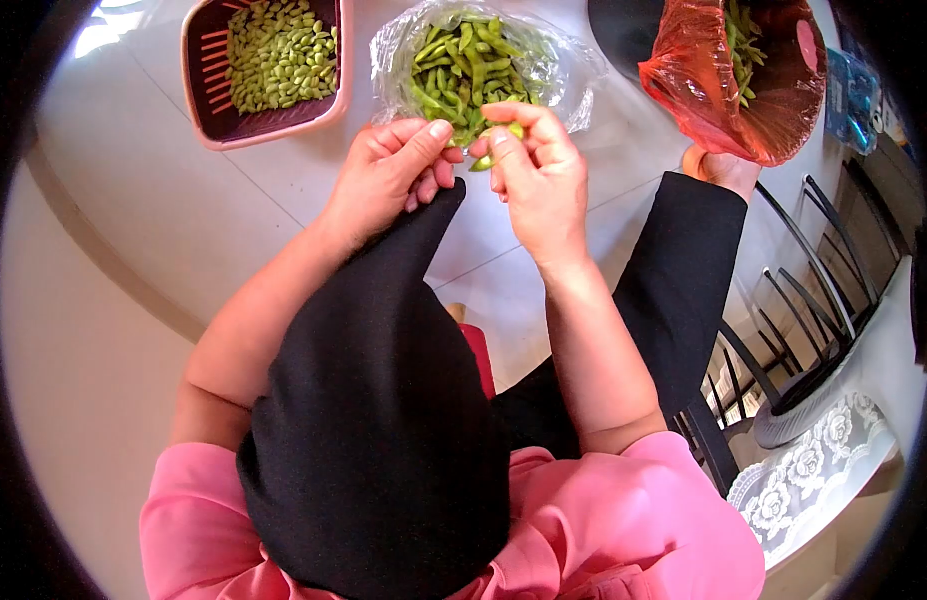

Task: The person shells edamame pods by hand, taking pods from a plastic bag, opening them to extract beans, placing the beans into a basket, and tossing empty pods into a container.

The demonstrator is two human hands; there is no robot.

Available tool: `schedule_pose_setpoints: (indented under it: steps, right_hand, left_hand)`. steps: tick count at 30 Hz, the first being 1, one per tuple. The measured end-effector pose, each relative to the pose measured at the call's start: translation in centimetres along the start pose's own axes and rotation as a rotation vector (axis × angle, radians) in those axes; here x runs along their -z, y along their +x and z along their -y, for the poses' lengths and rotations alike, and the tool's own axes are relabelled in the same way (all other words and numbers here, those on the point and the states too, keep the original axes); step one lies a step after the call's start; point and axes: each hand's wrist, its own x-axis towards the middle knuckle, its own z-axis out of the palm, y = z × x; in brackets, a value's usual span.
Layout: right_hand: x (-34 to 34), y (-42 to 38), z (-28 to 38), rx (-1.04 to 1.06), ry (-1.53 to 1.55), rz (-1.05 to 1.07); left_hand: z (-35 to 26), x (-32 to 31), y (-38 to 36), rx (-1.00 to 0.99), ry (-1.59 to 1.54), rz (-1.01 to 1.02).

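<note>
Nearest, a pink shirt (623,510) and black trousers (373,400) fill the bottom, one knee rising close below the left hand (388,165), so there is little room under it. The left fingers are bent and pressed together at the tips; whether they grip anything, I cannot tell. The right hand (538,175) pinches a green soybean pod (483,163) between thumb and fingers, at the near edge of an open clear plastic bag (573,75) of pods (468,65). White tiled floor (493,235) shows between the forearms. Further out, a strip of tile separates the bag from the pink-rimmed basket (268,138) of shelled beans (283,55) on the left. Right of the bag, past a wider gap, stands a red plastic bag (683,75) with more pods, just beyond a foot (728,172); a dark-framed chair (823,320) bounds the right side.
</note>
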Motion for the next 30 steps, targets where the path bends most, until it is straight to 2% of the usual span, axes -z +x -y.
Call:
schedule_pose_setpoints:
  steps: [1,3,5,8,10,11,12,14,15,17,19,21,22,24,28,30]
  right_hand:
    - [-0.1,0.0,-0.3,0.000,0.000,0.001]
    - [-0.4,0.0,-1.0,0.126,0.015,0.106]
    - [-0.1,-0.1,-0.6,0.087,-0.061,0.141]
    - [0.5,0.2,-0.5,0.012,0.094,0.246]
    - [0.9,0.2,0.2,-0.042,0.136,0.276]
    - [0.9,0.3,0.5,-0.096,0.178,0.309]
    - [0.7,0.3,0.1,-0.097,0.178,0.310]
    - [0.0,0.3,-0.8,-0.032,0.138,0.167]
    - [-0.2,0.1,-0.8,-0.032,0.137,0.169]
    - [-0.6,-0.4,-0.2,0.136,-0.414,0.033]
    - [-1.0,-0.6,0.1,0.136,-0.383,-0.022]
    - [-0.9,-0.4,-0.4,0.315,-0.595,-0.060]
    - [-0.7,-0.2,-0.5,0.313,-0.596,-0.058]
    - [-0.4,0.3,-0.6,0.654,-0.827,-0.034]
    - [-0.2,0.3,-0.5,0.647,-0.819,0.026]
    - [-0.3,0.2,-0.7,0.248,-0.302,-0.022]
  left_hand:
    - [0.1,-0.1,0.0,-0.027,-0.024,-0.015]
    - [0.2,-0.3,0.0,-0.050,-0.035,-0.023]
    - [0.1,-0.4,0.0,-0.074,-0.046,-0.029]
    - [0.0,0.0,-0.2,0.024,-0.072,0.050]
    - [0.4,0.7,-0.1,0.124,-0.343,0.286]
    - [0.3,0.7,-0.1,0.123,-0.343,0.286]
    - [-0.3,0.5,-0.3,0.131,-0.337,0.294]
    - [-0.6,-0.1,-0.5,0.139,-0.332,0.301]
    - [-0.6,-0.7,-0.4,0.115,-0.258,0.223]
    - [-0.6,-0.6,-0.3,0.092,-0.182,0.144]
    - [-0.8,0.1,-0.2,0.144,-0.176,0.168]
    - [-0.6,0.5,-0.1,0.136,-0.230,0.228]
    - [-0.4,0.6,-0.2,0.129,-0.288,0.287]
    - [0.1,0.7,0.1,0.142,-0.322,0.272]
    - [-0.2,1.3,0.2,0.119,-0.385,0.163]
    - [-0.2,1.8,0.4,0.057,-0.334,0.130]
